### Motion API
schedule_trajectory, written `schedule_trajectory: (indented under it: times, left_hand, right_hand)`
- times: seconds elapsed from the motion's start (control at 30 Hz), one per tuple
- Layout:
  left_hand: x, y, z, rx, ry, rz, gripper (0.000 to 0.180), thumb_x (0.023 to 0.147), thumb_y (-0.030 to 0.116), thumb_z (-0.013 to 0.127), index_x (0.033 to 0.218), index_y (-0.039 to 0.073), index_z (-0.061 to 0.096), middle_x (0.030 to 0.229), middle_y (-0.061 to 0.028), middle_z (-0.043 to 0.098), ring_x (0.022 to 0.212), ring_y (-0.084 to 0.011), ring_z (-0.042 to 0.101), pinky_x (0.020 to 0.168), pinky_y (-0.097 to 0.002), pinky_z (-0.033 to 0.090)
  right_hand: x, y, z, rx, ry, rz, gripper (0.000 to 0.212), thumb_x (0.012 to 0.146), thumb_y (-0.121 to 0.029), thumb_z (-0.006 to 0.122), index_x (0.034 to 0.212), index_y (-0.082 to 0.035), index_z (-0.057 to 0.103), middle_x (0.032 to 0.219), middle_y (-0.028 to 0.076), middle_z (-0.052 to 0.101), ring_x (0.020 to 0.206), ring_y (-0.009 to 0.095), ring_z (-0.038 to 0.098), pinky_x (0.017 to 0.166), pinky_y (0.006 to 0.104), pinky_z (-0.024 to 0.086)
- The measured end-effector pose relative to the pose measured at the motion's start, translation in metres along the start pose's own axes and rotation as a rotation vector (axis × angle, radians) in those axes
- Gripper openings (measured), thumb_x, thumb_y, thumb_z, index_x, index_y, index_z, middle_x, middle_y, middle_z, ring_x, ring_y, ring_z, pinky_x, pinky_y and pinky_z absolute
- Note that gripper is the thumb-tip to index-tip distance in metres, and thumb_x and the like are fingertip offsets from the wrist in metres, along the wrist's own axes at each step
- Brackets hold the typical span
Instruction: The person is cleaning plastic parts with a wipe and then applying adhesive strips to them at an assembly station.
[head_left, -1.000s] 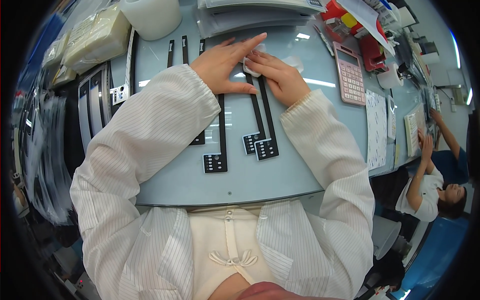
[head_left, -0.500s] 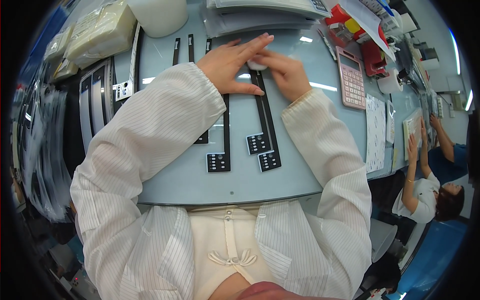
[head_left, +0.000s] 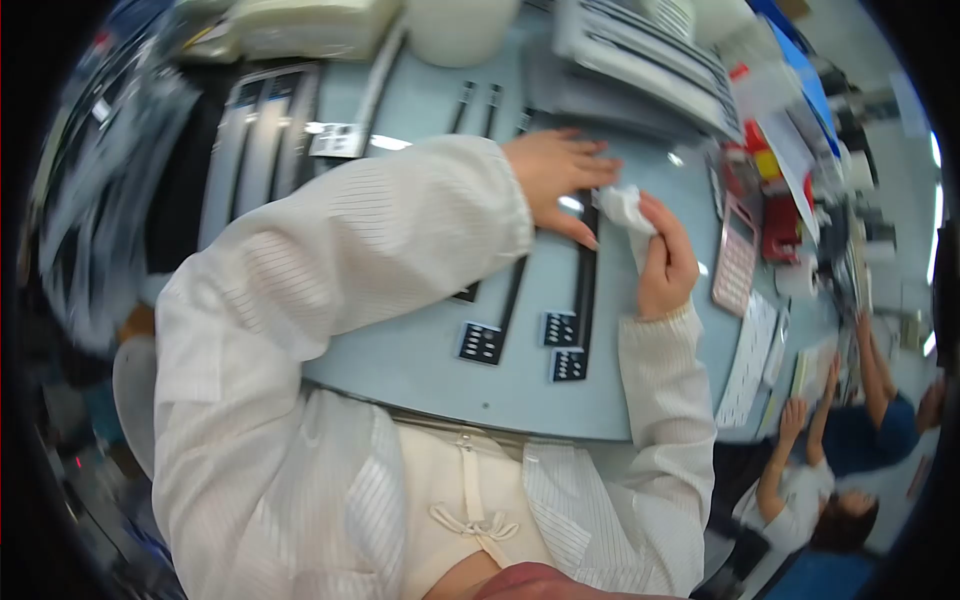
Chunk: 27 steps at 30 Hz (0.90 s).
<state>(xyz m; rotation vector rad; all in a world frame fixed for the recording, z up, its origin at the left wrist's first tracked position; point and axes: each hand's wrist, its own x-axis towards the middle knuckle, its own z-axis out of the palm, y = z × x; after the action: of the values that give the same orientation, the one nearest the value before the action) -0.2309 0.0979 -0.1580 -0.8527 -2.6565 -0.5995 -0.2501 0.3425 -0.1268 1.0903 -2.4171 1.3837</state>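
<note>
My right hand (head_left: 668, 258) pinches a crumpled white wipe (head_left: 626, 208) just right of two black L-shaped strips. My left hand (head_left: 565, 180) lies with its fingers spread over the far ends of those strips, thumb stretched toward them. The wide, button-patterned ends of the pair, one upper panel (head_left: 559, 328) and one lower panel (head_left: 568, 364), sit near the table's front edge. To their left lies another black L-shaped strip (head_left: 481, 342), partly under my left sleeve. Further strips (head_left: 491, 108) poke out beyond that forearm, their middles hidden.
A stack of flat, film-wrapped pieces (head_left: 640, 80) stands at the back beside a white cylinder (head_left: 458, 28). On the right are a pink calculator (head_left: 737, 258) and a white paper strip (head_left: 748, 360). Clear plastic strips (head_left: 262, 150) lie left. Two people (head_left: 800, 500) work at the far right.
My right hand has drawn away to the right from my left hand, bringing the wipe into clear sight. The view has turned, so the table appears shifted; my left hand remains over the strips.
</note>
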Motion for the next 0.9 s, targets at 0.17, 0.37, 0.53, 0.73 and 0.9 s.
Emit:
schedule_trajectory:
  times: [0.17,0.37,0.53,0.73,0.9]
  left_hand:
    - [0.015,0.01,0.012,-0.103,0.009,0.03,0.083,0.077,0.071,0.063,0.13,0.009,0.059,0.142,-0.0125,0.052,0.137,-0.0361,0.041,0.113,-0.05,0.032]
    - [0.021,-0.003,0.033,0.005,-0.037,0.054,0.088,0.081,0.078,0.047,0.134,0.009,0.055,0.148,-0.009,0.045,0.14,-0.0346,0.036,0.116,-0.0546,0.025]
    - [0.016,-0.006,0.025,0.065,-0.101,0.012,0.087,0.087,0.076,0.038,0.143,0.01,0.046,0.154,-0.0053,0.039,0.143,-0.0289,0.032,0.118,-0.0516,0.021]
    - [0.029,-0.001,0.031,0.005,-0.085,-0.018,0.074,0.092,0.066,0.042,0.143,0.012,0.047,0.153,-0.0032,0.041,0.144,-0.0265,0.032,0.118,-0.0518,0.022]
    - [0.024,0.005,0.03,0.054,-0.067,-0.068,0.066,0.089,0.057,0.053,0.142,0.017,0.05,0.151,-0.0007,0.044,0.143,-0.0248,0.034,0.117,-0.0486,0.024]
  right_hand:
    - [-0.006,0.006,0.011,-0.267,-0.266,-0.187,0.035,0.094,0.004,0.048,0.126,0.003,0.061,0.133,0.022,0.058,0.123,0.035,0.056,0.104,0.0392,0.044]
    - [-0.005,0.012,0.007,-0.394,-0.433,-0.397,0.041,0.094,0.005,0.042,0.133,0.007,0.054,0.14,0.023,0.052,0.133,0.036,0.048,0.111,0.0407,0.036]
    - [-0.005,0.016,0.005,-0.308,-0.485,-0.357,0.047,0.089,0.008,0.039,0.133,0.007,0.053,0.139,0.025,0.052,0.133,0.041,0.047,0.111,0.044,0.036]
    - [-0.039,0.008,-0.019,-0.312,-0.526,-0.415,0.047,0.087,0.01,0.04,0.132,0.007,0.054,0.14,0.026,0.051,0.135,0.04,0.044,0.114,0.0444,0.033]
    - [-0.081,-0.031,-0.026,-0.258,-0.52,-0.304,0.052,0.079,0.016,0.039,0.126,0.009,0.059,0.137,0.028,0.052,0.134,0.043,0.045,0.115,0.0459,0.031]
